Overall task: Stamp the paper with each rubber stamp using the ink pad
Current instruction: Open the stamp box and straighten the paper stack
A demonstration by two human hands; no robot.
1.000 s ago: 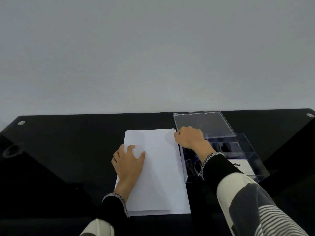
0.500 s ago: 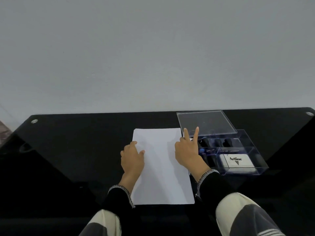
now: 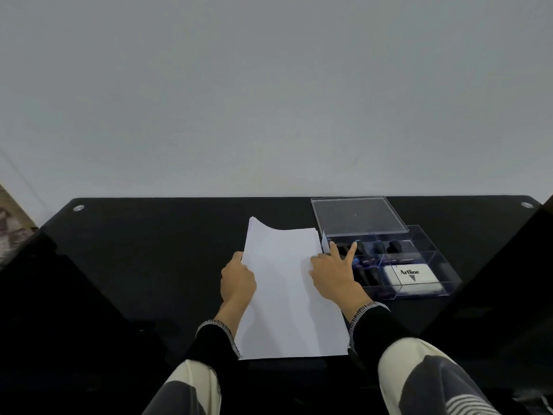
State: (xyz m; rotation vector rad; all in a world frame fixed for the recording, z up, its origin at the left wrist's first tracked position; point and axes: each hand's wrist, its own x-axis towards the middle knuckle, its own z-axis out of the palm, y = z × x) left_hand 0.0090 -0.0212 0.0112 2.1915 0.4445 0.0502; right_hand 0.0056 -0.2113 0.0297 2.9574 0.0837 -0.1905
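Two hands on the paper (image 3: 288,292) at mid-bench (image 3: 149,250): left hand (image 3: 238,281) pinching its lifted left edge, right hand (image 3: 336,272) flat, fingers spread, beside the clear box (image 3: 419,259) holding stamps (image 3: 378,246) and ink pad (image 3: 413,278).

Your left hand (image 3: 238,283) hides the paper's (image 3: 287,295) left edge; stamps (image 3: 377,250) in the box (image 3: 431,259) look too dark to distinguish.

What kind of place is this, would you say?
Probably a desk or office workspace: a glossy black tabletop against a plain pale wall, a stack of white paper sheets, and a clear plastic compartment box holding dark-handled stamps and a white Artline ink pad.
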